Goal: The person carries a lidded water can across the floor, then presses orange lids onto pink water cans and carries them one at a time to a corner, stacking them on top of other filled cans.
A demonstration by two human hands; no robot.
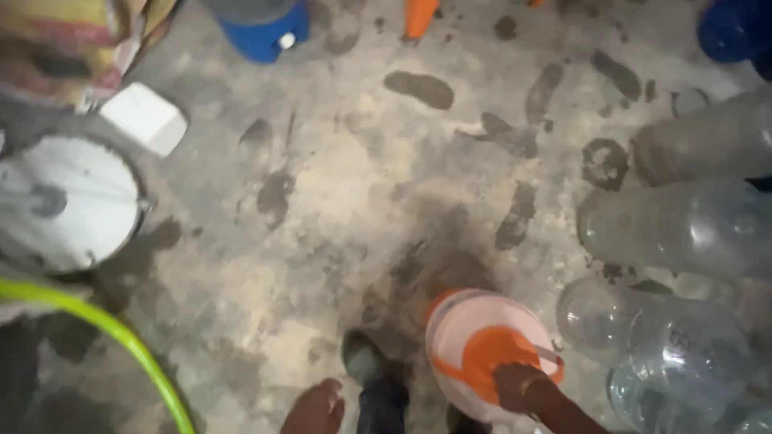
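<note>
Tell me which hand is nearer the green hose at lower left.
Left. The left hand hangs free by the foot, apart from the curved green hose. The right hand is farther, on the orange-and-white round plastic container.

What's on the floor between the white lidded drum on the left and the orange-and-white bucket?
Head view: only bare concrete floor with wet footprints between the white drum and the bucket under the right hand.

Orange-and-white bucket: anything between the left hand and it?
Nothing solid shows between them. The left hand hangs free beside a shoe and dark trouser leg; the bucket sits just beyond, already touched by the right hand.
</note>
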